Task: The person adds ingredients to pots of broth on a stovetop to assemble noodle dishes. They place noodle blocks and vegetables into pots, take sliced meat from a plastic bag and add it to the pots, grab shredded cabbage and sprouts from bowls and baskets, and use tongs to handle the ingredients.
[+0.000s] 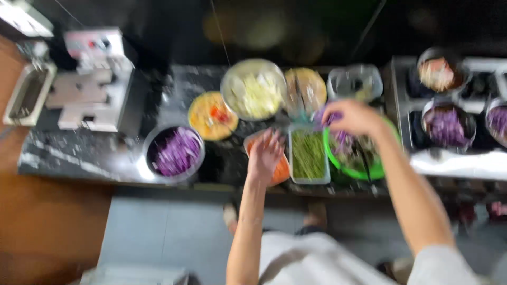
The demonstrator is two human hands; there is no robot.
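At the far left of the dark counter (79, 153) sits a grey machine (90, 79) with a metal tray (26, 95) beside it. Right of that, near the front edge, a steel bowl (174, 153) holds purple shreds. Behind it to the right is a yellow dish (211, 115), and further back a large bowl (253, 89) of pale chopped vegetable, with a tan plate (306, 89) just beside it.

Your left hand (265, 153) hovers palm down over an orange tub (280, 169), fingers spread and holding nothing; the blur hides whether the fingertips touch its contents. Just right of that tub is a rectangular box (309, 155) of green shreds, near the front edge.

Your right hand (355, 117) is over the green bowl (369, 169), which sits just right of the box. The fingers curl downward with a pinch of purple shreds (322, 117) showing at the tips; the grip looks closed on them, though motion blur softens the detail. More purple and green bits lie in the green bowl below. Behind your hand stands a clear container (355, 82).

At the far right, a stove (401, 105) carries three pans: one with pinkish food (438, 71) at the back, and two with purple shreds (448, 126) nearer you, the last cut off by the frame edge.
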